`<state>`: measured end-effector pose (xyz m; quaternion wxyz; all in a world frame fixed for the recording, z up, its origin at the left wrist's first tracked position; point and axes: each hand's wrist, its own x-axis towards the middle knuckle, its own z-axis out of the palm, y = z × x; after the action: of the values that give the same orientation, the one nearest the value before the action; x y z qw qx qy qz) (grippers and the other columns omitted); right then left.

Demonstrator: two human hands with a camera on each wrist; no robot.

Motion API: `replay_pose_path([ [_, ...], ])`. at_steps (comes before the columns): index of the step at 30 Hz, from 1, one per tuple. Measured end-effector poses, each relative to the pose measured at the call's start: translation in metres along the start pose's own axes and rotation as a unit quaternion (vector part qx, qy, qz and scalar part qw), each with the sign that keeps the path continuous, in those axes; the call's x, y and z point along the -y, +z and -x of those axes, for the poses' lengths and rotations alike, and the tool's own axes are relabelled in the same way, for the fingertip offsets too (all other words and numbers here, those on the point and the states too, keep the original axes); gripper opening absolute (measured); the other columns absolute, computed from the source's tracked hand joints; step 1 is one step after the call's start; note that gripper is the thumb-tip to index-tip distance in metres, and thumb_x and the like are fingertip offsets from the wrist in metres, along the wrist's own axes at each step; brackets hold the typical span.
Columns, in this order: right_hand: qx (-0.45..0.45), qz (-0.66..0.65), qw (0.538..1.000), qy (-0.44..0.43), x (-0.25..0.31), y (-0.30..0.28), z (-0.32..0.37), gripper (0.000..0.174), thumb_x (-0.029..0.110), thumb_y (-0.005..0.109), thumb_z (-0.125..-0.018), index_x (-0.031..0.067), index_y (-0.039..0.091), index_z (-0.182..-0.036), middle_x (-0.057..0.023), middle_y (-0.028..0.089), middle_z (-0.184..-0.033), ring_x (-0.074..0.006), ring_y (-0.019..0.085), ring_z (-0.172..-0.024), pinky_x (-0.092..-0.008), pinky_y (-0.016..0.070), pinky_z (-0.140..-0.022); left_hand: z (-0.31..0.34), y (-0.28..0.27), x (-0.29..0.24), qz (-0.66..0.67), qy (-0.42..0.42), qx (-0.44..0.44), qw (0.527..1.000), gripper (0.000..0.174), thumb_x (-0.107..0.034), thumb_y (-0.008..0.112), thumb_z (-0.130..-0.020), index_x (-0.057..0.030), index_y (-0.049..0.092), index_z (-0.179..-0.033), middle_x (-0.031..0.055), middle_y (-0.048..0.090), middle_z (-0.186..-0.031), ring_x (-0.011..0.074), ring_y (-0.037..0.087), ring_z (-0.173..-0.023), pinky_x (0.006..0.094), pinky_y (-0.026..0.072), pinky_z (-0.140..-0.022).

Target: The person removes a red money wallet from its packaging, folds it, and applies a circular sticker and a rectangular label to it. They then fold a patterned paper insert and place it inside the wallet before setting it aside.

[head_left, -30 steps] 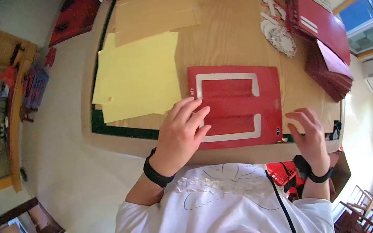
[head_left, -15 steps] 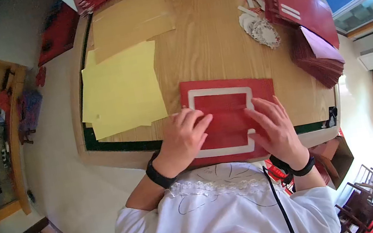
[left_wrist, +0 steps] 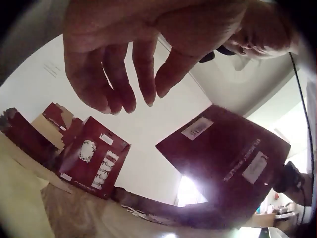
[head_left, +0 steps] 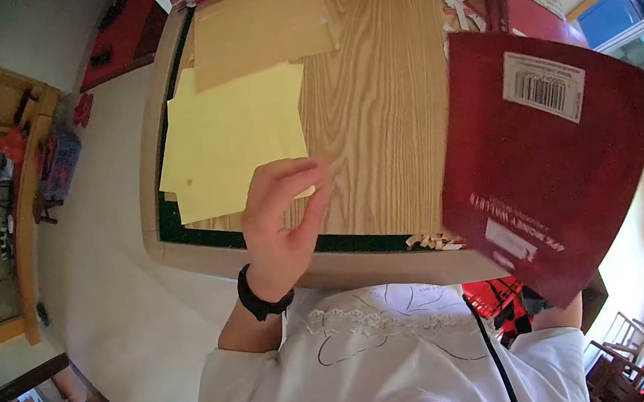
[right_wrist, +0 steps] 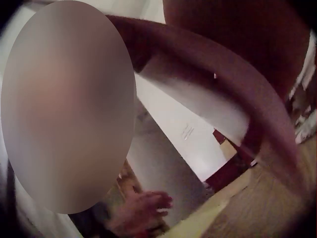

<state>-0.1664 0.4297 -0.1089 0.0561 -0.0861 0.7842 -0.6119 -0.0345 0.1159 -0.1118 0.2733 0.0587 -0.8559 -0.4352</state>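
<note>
"While the dark red, rectangular card folder (head_left: 539,163) tilts in the air at the right side of the wood-grain table (head_left: 380,113), where are the hands?" asks one desk editor.

"The right hand (right_wrist: 242,34) is at the folder's near end, mostly hidden in the head view," a colleague replies. "Whether it pinches or lies flat, one cannot tell."

"And the left?"

"The left hand (head_left: 282,221), above a black wristband (head_left: 257,298), hovers empty beside the flat yellow paper sheets (head_left: 232,131), fingers loosely bent, thumb near the fingertips. The folder's white barcode label (head_left: 545,86) faces up toward the wearer."
</note>
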Motion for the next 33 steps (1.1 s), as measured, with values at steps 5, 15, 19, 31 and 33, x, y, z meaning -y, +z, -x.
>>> replay_pose_path([
  [5,0.085,-0.033,0.989,0.114,-0.024,0.004,-0.023,0.035,0.004,0.059,-0.081,-0.0019,0.052,-0.114,-0.0105,0.057,-0.11,-0.0192,0.055,-0.101,-0.0295,0.0414,-0.09,-0.009,0.005,-0.003,0.135,-0.071,0.078,0.985,0.048,-0.007,0.063,-0.08,-0.0019,0.047,-0.125,0.0096,0.053,-0.12,0.0179,0.05,-0.108,0.0305,0.039,-0.092],
  [15,0.329,-0.072,0.919,0.206,-0.026,0.035,-0.064,0.028,0.006,0.055,-0.083,-0.0016,0.054,-0.11,-0.0071,0.059,-0.103,-0.0148,0.055,-0.096,-0.0265,0.0423,-0.086,-0.051,0.004,0.004,0.31,-0.165,0.266,0.898,0.049,-0.01,0.061,-0.084,-0.0018,0.042,-0.13,0.0067,0.056,-0.112,0.0116,0.054,-0.1,0.0255,0.0438,-0.084],
  [19,0.316,-0.073,0.933,0.154,0.002,0.009,-0.076,0.025,0.007,0.053,-0.084,-0.0014,0.055,-0.108,-0.0057,0.06,-0.101,-0.013,0.055,-0.094,-0.0253,0.0426,-0.085,-0.044,0.01,0.001,0.338,-0.198,0.292,0.873,0.033,-0.006,0.058,-0.085,-0.0005,0.052,-0.117,0.003,0.06,-0.096,0.0076,0.056,-0.085,0.0231,0.0465,-0.076],
  [31,-0.054,0.207,0.959,-0.188,0.124,-0.105,-0.033,0.019,0.005,0.054,-0.086,0.0004,0.056,-0.105,-0.0044,0.059,-0.089,-0.0109,0.053,-0.08,-0.0235,0.0432,-0.075,-0.034,0.024,-0.016,0.311,-0.218,0.22,0.898,0.021,-0.012,0.05,-0.091,0.0011,0.048,-0.108,0.0048,0.058,-0.1,0.01,0.055,-0.092,0.0247,0.044,-0.081],
  [33,-0.07,0.229,0.957,-0.163,0.123,-0.118,-0.032,0.018,0.005,0.055,-0.086,0.0005,0.058,-0.103,-0.0039,0.059,-0.088,-0.0109,0.053,-0.078,-0.0234,0.0436,-0.073,-0.03,0.031,-0.013,0.365,-0.201,0.156,0.896,0.026,-0.013,0.049,-0.092,0.0019,0.047,-0.113,0.0061,0.057,-0.104,0.0112,0.054,-0.096,0.0256,0.043,-0.085],
])
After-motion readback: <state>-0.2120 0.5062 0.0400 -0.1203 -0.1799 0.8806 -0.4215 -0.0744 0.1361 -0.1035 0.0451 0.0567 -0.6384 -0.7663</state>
